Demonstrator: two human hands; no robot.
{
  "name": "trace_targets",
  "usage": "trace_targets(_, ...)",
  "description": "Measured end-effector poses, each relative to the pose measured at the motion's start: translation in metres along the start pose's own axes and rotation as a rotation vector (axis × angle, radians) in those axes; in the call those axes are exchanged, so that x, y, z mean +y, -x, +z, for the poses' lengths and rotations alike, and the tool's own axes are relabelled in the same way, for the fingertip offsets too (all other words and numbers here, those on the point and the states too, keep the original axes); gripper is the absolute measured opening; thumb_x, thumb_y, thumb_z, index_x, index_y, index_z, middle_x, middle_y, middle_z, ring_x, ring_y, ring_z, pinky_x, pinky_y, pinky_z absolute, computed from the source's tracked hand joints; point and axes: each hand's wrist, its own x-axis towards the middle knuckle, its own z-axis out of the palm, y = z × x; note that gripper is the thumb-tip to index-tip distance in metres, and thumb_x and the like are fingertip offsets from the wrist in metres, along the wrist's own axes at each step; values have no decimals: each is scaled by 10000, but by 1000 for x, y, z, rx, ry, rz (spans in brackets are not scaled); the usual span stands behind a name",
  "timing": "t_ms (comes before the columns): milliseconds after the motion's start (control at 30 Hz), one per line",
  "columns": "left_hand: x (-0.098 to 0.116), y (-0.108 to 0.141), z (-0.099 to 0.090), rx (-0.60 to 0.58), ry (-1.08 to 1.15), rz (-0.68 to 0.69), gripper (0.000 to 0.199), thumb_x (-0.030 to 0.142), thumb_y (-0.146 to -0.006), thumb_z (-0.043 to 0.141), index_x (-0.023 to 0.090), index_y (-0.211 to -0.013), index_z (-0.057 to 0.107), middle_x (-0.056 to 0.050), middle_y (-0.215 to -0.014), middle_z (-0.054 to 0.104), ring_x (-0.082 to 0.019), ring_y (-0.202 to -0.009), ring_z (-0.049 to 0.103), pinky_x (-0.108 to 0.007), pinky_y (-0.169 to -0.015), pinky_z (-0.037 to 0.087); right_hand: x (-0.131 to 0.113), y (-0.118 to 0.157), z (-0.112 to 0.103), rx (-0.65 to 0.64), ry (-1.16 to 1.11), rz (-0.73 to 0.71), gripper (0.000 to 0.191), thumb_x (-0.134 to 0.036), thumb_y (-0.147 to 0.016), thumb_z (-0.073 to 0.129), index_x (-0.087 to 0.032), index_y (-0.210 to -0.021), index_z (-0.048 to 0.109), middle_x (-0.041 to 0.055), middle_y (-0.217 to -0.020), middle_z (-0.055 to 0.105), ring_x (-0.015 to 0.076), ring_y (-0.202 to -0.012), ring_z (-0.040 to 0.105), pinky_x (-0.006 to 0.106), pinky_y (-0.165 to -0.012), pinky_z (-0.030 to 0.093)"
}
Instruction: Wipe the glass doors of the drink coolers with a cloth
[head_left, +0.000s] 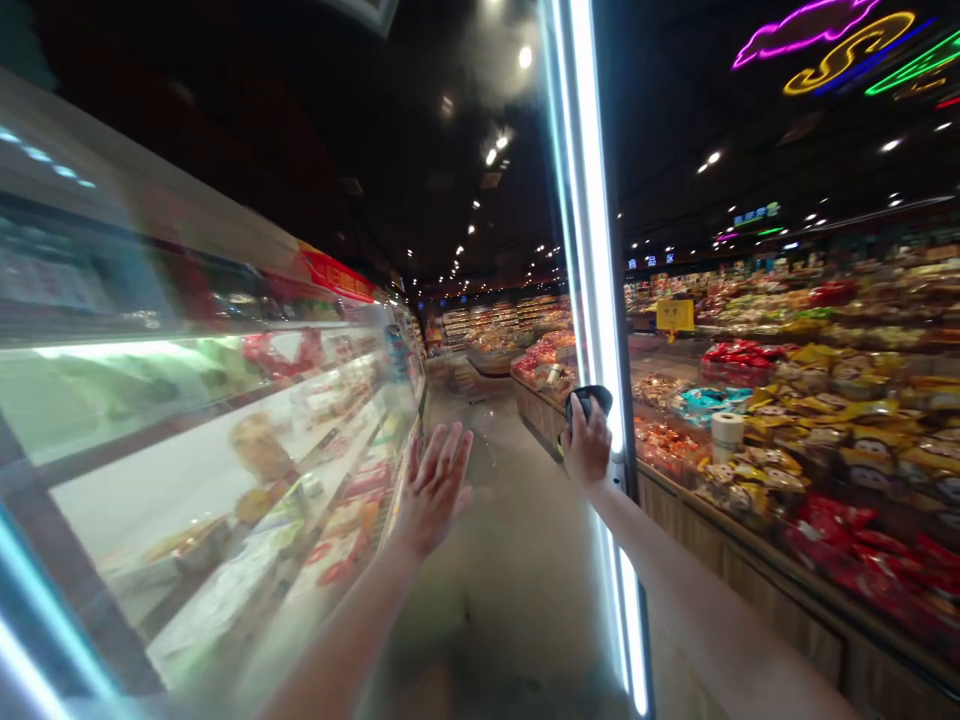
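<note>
My left hand is stretched forward with its fingers extended, palm facing away from me. It is nearest to a hazy, see-through surface like a glass pane, and whether it touches it I cannot tell. Higher and to the right, my right hand is closed on a dark, rounded thing, whose kind does not show clearly. That thing sits against a tall, bright light strip with a dark edge, which runs almost from top to bottom of the head view.
A lit chilled display case with packaged food stretches along the left, blurred. On the right stands a wood-sided counter heaped with wrapped goods, among them yellow packets and a white roll. Between them runs an aisle floor.
</note>
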Motion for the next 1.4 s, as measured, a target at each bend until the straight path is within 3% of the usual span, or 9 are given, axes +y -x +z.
trace_targets(133,5,-12,2,13,5,-8,1002,347,-893,666,214,-1629,1,-129,-1645,324,-315,-1560,179,-570,-1287,51,-10,-84,2,23,-35,-3,588,-207,-925,459,-217,-1512,438,209,-1532,408,395,-1361,438,567,-982,485)
trace_targets(233,12,-19,5,14,9,-25,996,346,-899,656,221,-1629,-10,-127,-1646,322,-318,-1557,193,-578,-1286,53,-10,-110,0,35,-21,5,582,-239,-933,472,-223,-1513,446,206,-1537,407,392,-1344,455,545,-975,491)
trace_targets(333,20,-20,8,12,9,-32,986,341,-907,648,226,-1630,-12,-125,-1652,309,-318,-1557,189,-580,-1286,53,1,-76,0,5,14,-15,584,-231,-932,475,-230,-1515,448,203,-1532,417,363,-1312,499,493,-963,510)
trace_targets(633,37,-5,22,-23,47,-52,956,317,-921,626,239,-1631,-10,-116,-1645,325,-307,-1555,198,-577,-1284,61,37,106,14,-85,7,166,605,-169,-902,471,-226,-1504,476,195,-1436,526,340,-1201,581,494,-966,517)
trace_targets(733,40,-4,23,-29,55,-58,953,327,-924,626,240,-1631,-7,-119,-1645,326,-312,-1555,197,-585,-1282,55,45,107,8,-86,-145,197,653,-135,-855,497,-239,-1499,478,167,-1445,529,324,-1250,566,491,-1021,500)
trace_targets(967,40,-3,21,-28,43,-62,948,340,-927,625,226,-1633,3,-125,-1646,324,-314,-1559,184,-584,-1283,64,42,43,4,15,-356,62,485,-228,-941,517,-228,-1426,522,168,-1557,426,312,-1443,418,546,-1129,429)
trace_targets(1067,44,2,21,-30,38,-78,944,348,-922,627,232,-1635,20,-119,-1648,324,-313,-1559,189,-582,-1284,69,27,68,14,2,-280,21,528,-248,-979,467,-198,-1504,447,191,-1608,353,332,-1498,327,576,-1150,397)
trace_targets(1233,45,15,17,-57,38,-74,928,351,-922,621,233,-1637,42,-115,-1649,322,-305,-1559,189,-565,-1289,56,43,129,11,-235,-175,-329,605,-164,-945,495,-330,-1524,445,85,-1613,387,302,-1454,412,533,-1168,405)
trace_targets(1400,39,21,11,-55,24,-81,953,350,-910,640,225,-1637,36,-117,-1653,314,-297,-1569,146,-560,-1290,11,48,78,11,-87,-201,-64,577,-161,-979,421,-272,-1546,423,122,-1666,258,315,-1493,343,528,-1150,416)
